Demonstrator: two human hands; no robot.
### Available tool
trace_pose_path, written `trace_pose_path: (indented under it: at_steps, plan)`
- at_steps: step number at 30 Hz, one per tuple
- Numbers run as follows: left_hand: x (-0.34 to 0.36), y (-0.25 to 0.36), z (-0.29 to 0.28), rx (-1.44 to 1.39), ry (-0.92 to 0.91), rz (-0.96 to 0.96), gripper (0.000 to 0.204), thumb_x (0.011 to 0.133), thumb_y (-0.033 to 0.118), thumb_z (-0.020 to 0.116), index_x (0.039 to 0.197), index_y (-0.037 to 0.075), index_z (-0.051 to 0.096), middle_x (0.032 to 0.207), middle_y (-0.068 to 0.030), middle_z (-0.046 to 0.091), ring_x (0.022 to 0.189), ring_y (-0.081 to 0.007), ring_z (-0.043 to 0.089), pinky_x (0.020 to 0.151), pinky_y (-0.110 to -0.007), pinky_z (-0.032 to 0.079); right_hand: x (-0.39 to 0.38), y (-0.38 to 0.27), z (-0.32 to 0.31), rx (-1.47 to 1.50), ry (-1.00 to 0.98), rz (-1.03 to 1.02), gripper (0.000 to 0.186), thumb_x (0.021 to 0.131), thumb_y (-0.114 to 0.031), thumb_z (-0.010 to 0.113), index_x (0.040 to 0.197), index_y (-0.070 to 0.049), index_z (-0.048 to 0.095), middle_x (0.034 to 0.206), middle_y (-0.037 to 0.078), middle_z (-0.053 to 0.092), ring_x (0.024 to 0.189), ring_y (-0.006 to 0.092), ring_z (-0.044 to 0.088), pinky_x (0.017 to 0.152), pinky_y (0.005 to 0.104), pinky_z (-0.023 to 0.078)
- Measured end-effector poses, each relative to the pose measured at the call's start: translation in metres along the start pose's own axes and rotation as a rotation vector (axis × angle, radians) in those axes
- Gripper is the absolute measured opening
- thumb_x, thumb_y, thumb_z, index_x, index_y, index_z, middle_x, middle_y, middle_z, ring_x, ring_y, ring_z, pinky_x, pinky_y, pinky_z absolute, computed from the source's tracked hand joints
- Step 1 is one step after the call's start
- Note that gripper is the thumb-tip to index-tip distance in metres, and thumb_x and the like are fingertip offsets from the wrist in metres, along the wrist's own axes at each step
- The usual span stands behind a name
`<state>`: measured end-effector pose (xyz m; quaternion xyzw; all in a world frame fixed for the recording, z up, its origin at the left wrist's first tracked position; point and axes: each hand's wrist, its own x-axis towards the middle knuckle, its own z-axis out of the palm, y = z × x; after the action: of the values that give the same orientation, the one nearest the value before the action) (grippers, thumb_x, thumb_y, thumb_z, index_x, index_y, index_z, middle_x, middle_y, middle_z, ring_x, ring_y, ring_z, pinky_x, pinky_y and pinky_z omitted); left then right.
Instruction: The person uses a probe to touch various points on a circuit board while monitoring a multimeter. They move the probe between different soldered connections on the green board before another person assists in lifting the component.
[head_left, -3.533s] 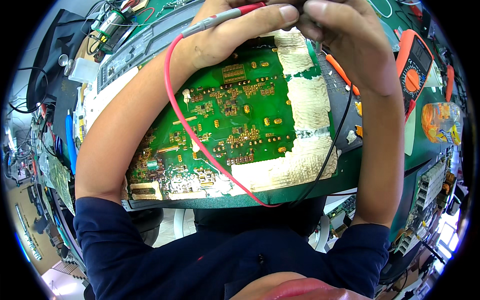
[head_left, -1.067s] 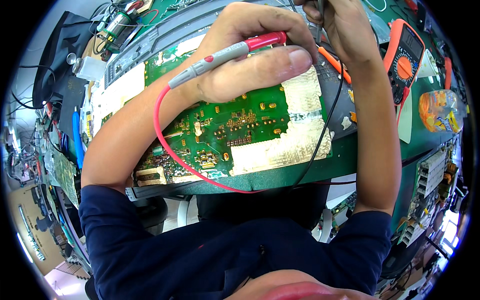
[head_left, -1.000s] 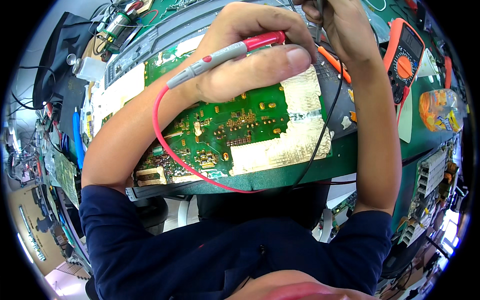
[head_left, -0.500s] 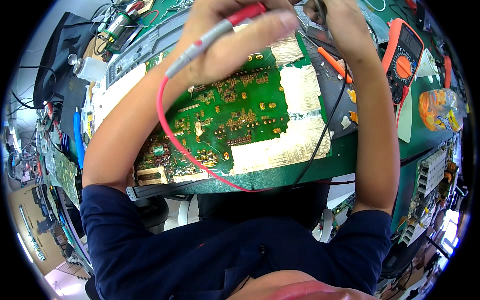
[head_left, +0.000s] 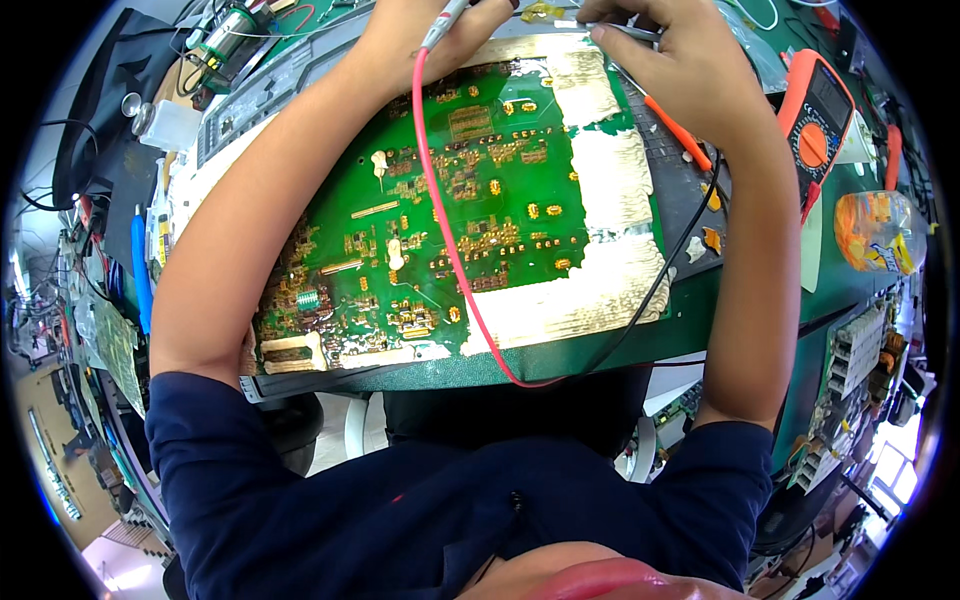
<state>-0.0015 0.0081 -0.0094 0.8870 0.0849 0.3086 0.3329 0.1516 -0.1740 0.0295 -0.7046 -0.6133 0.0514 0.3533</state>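
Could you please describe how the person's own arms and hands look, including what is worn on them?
The left sleeve and right sleeve are dark navy blue and short, leaving the forearms bare. The left hand and right hand wear no gloves, and no watch can be seen.

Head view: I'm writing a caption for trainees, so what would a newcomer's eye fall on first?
The large green circuit board, its right and lower edges banded with thick cream-coloured coating, fills the middle. A pinkish-red cable curves down across it from the slim grey probe in the left hand, at the top. At right sits an orange-and-black multimeter with a round orange dial.
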Motion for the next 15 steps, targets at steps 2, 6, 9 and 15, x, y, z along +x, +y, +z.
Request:
trace_pose_path:
  at_steps: [2, 6, 9, 15]
  plan:
    - [-0.001, -0.009, 0.004, -0.008, 0.002, 0.045, 0.015, 0.086, 0.008, 0.061, 0.091, -0.003, 0.069, 0.077, -0.0116, 0.067, 0.073, -0.0163, 0.064, 0.070, -0.032, 0.053, 0.002, 0.003, 0.001, -0.033, -0.058, 0.033, 0.022, 0.084, -0.010, 0.067, 0.100, 0.003, 0.074, 0.095, 0.024, 0.074, 0.090, 0.0357, 0.072, 0.084, 0.0385, 0.056]
    - [0.002, 0.002, 0.003, 0.002, -0.071, 0.059, 0.017, 0.085, 0.009, 0.061, 0.092, -0.003, 0.070, 0.076, -0.0130, 0.067, 0.071, -0.0182, 0.064, 0.070, -0.032, 0.053, -0.003, -0.006, -0.008, -0.081, -0.106, 0.198, 0.025, 0.082, -0.011, 0.066, 0.099, 0.004, 0.075, 0.093, 0.024, 0.074, 0.087, 0.0341, 0.073, 0.081, 0.0383, 0.057]
    - [0.002, 0.001, 0.002, 0.022, -0.086, 0.051, 0.017, 0.085, 0.009, 0.060, 0.091, -0.004, 0.070, 0.076, -0.0141, 0.067, 0.071, -0.0195, 0.064, 0.070, -0.033, 0.053, -0.002, 0.000, -0.004, -0.091, -0.082, 0.132, 0.025, 0.081, -0.011, 0.066, 0.099, 0.003, 0.076, 0.092, 0.024, 0.074, 0.085, 0.0336, 0.073, 0.079, 0.0384, 0.057]
    - [0.004, -0.005, 0.004, 0.029, -0.078, 0.013, 0.019, 0.084, 0.008, 0.058, 0.090, -0.005, 0.070, 0.076, -0.0146, 0.069, 0.072, -0.0205, 0.065, 0.071, -0.034, 0.054, -0.001, 0.004, -0.003, -0.107, -0.083, 0.097, 0.022, 0.082, -0.010, 0.067, 0.097, 0.003, 0.076, 0.091, 0.023, 0.074, 0.084, 0.0360, 0.072, 0.079, 0.0386, 0.056]
